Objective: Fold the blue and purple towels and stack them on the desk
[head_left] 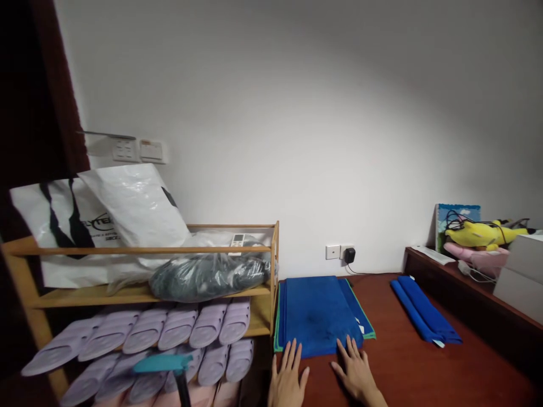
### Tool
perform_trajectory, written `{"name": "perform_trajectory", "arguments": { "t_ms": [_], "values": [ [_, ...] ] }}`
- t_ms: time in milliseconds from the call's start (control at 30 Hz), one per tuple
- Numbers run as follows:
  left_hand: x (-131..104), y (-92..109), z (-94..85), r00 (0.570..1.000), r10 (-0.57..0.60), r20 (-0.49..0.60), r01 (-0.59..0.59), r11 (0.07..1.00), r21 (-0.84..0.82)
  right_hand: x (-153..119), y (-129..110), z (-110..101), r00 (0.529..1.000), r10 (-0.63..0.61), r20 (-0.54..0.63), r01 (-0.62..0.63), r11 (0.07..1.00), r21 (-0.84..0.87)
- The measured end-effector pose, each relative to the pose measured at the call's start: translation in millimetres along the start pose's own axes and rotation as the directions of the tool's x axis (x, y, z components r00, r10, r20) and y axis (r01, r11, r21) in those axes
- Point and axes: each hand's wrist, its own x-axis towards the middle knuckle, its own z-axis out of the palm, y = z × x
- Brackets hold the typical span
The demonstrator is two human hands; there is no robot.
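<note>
A stack of flat blue cloths point(318, 311), some edged in green, lies on the reddish-brown tabletop point(407, 373) against the wall. At its near left corner rests my left hand point(288, 379), palm down with fingers spread and the tips on the cloth's front edge. My right hand point(356, 370) lies flat near the front right corner, its fingers apart and fingertips touching the cloth. Neither hand holds anything. Farther right on the table is a folded blue cloth point(424, 311), long and narrow, with a small white tag at its near end.
To the left stands a wooden rack point(271, 282) with white bags point(136, 209), a dark bundle in clear plastic point(207, 277) and several lilac slippers point(169, 325). A raised ledge point(475, 282) at right bears a yellow plush toy point(483, 233) and white boxes point(524, 271). A black plug point(349, 255) is in the wall.
</note>
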Motion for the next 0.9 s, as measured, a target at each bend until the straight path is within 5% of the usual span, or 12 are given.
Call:
{"name": "perform_trajectory", "arguments": {
  "t_ms": [167,433,600,767,900],
  "values": [
    [-0.7,-3.0,8.5,0.994,-0.016,-0.106,0.017,1.0,0.012,-2.8,-3.8,15.5,0.99,0.063,-0.129,-0.063,0.998,0.004],
    [2.3,3.2,8.8,0.994,-0.075,-0.082,0.079,0.996,0.039,-2.1,-2.0,13.4,0.993,0.061,-0.098,-0.061,0.998,0.0],
    [0.4,4.8,5.8,0.983,-0.087,-0.164,0.1,0.992,0.075,-12.3,2.8,10.0,0.983,0.043,-0.177,-0.031,0.997,0.07],
    [3.9,1.1,12.9,0.979,-0.083,-0.185,0.1,0.991,0.088,-27.0,68.8,8.2,0.959,0.087,-0.271,-0.068,0.995,0.078],
    [7.1,2.1,12.5,0.987,-0.094,-0.133,0.109,0.988,0.109,-25.8,162.3,-3.2,0.849,0.384,-0.363,-0.391,0.919,0.056]
  ]
}}
